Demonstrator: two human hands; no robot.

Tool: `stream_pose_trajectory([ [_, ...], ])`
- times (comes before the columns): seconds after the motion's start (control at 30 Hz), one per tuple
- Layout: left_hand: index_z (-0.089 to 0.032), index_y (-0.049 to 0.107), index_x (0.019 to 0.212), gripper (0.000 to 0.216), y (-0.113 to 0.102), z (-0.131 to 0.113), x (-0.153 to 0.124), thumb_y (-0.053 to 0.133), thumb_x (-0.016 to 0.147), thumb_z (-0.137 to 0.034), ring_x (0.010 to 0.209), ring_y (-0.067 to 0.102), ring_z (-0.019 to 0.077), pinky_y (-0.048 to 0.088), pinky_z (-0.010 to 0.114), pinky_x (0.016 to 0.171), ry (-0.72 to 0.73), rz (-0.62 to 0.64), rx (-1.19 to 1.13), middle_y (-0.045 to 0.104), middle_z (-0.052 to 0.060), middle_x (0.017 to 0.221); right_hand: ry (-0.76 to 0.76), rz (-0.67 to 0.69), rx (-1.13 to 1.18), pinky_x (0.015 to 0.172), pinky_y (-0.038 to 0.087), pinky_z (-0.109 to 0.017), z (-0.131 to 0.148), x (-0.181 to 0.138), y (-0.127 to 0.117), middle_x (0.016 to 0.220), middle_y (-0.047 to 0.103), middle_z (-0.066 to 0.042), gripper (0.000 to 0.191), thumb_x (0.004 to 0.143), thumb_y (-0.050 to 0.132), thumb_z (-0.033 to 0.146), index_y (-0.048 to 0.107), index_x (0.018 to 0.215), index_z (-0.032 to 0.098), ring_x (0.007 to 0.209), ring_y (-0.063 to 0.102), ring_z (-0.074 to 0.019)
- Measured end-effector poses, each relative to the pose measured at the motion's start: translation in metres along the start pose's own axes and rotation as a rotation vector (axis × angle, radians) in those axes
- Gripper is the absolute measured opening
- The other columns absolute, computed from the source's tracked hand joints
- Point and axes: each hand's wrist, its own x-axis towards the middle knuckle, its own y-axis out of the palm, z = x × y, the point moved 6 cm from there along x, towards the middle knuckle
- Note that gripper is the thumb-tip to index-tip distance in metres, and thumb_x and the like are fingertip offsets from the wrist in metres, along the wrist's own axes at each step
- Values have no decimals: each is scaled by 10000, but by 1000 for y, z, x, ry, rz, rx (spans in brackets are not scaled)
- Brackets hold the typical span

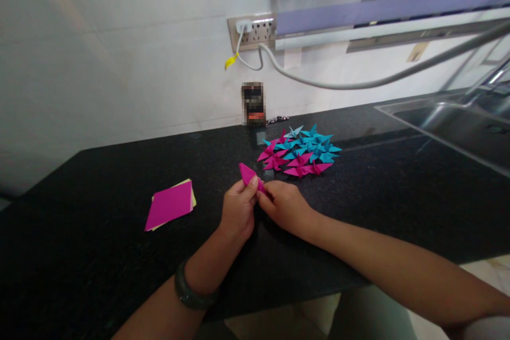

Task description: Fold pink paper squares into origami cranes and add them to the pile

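Observation:
Both my hands meet over the black counter and pinch a small folded piece of magenta paper. My left hand, with a dark bangle on its wrist, grips the piece from the left with closed fingers. My right hand pinches its right end. Just beyond them lies a pile of finished folded paper figures, several magenta ones in front and several blue ones behind. To the left rests a small stack of square paper sheets, magenta on top with yellow underneath.
A steel sink is set in the counter at the right. On the tiled wall are a socket strip with a white plug and a thick cable. A small dark object leans against the wall.

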Motion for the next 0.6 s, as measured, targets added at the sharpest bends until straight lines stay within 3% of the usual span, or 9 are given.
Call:
stream_pose_trajectory([
  [0.17,-119,635,661,168,-2,-1,0,706,639,-270,565,520,78,405,206,577,76,-7,64,597,-13,601,32,55,-51,587,339,-256,5,-2,3,738,607,-69,212,863,389,238,558,771,149,642,538,-146],
  [0.3,-121,628,645,167,-3,-5,0,703,643,-270,556,513,75,400,206,575,128,-28,79,590,-18,592,81,34,-9,544,297,-250,2,-2,0,670,557,-30,175,842,425,261,518,729,164,577,480,-127],
  [0.47,-118,619,651,192,-1,-3,0,717,614,-278,537,523,83,410,213,557,66,-28,18,597,-8,590,128,-8,158,506,269,-222,-6,-2,2,580,456,27,193,796,495,267,427,639,178,517,399,-90],
  [0.6,-120,608,663,208,2,0,-1,735,585,-265,549,538,84,431,210,564,-10,-5,-55,600,-8,596,86,0,237,502,269,-212,-7,-1,5,578,444,31,216,826,452,258,412,629,178,523,398,-86],
])
